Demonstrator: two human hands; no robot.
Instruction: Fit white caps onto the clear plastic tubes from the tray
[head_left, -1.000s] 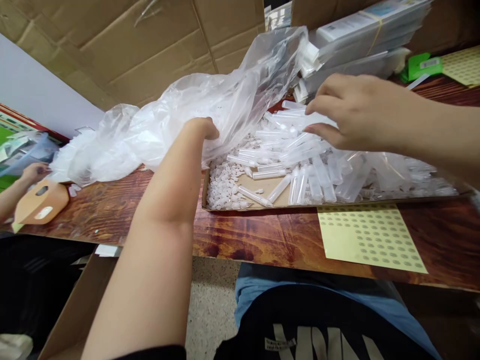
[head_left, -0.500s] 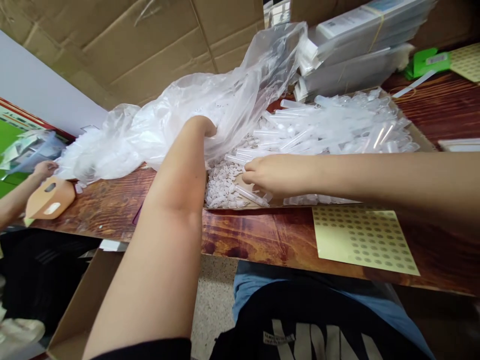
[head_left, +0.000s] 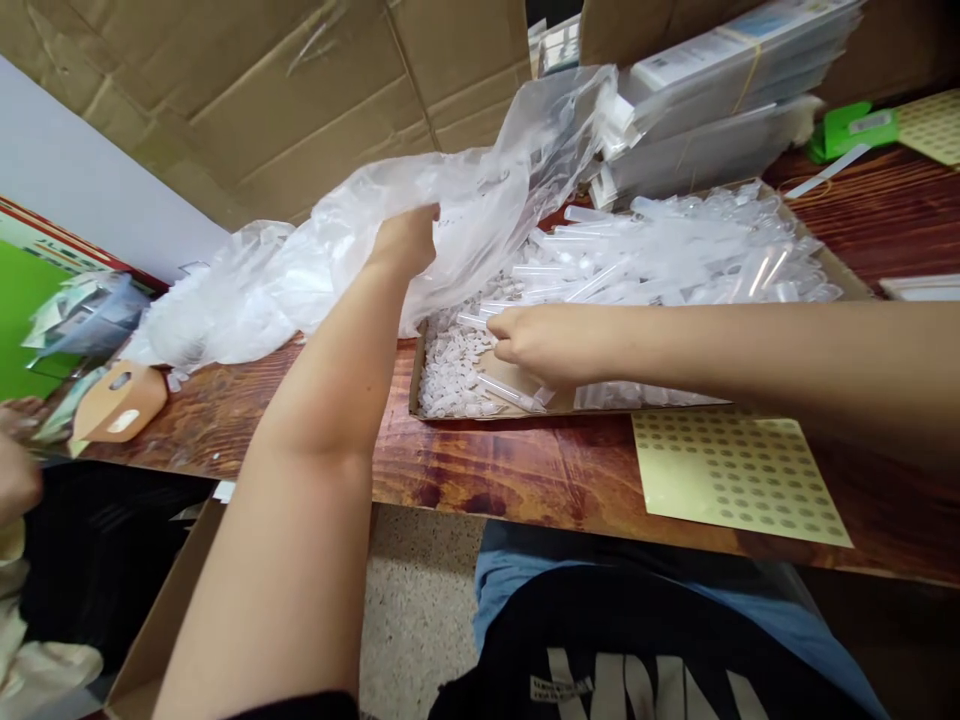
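My left hand (head_left: pixel 407 240) grips the crumpled clear plastic bag (head_left: pixel 315 260) and holds its edge up above the left end of a shallow cardboard tray (head_left: pixel 417 385). The tray holds a pile of clear plastic tubes (head_left: pixel 675 250) and a heap of small white caps (head_left: pixel 450 365). My right hand (head_left: pixel 547 345) reaches across the tray from the right, fingers closed around a few tubes (head_left: pixel 517 392) near its front edge, beside the caps.
A yellow sticker sheet (head_left: pixel 735 475) lies on the wooden table (head_left: pixel 525 470) in front of the tray. Stacked flat packs (head_left: pixel 712 90) and cardboard boxes (head_left: pixel 262 90) stand behind. Another person's hand (head_left: pixel 19 470) and a tan paper piece (head_left: pixel 120 400) are at far left. An open box (head_left: pixel 165 620) sits below the table.
My right hand came down from the tube pile to the tray's front left and took hold of tubes. My left hand lifted the bag edge higher. The other person's hand drew back.
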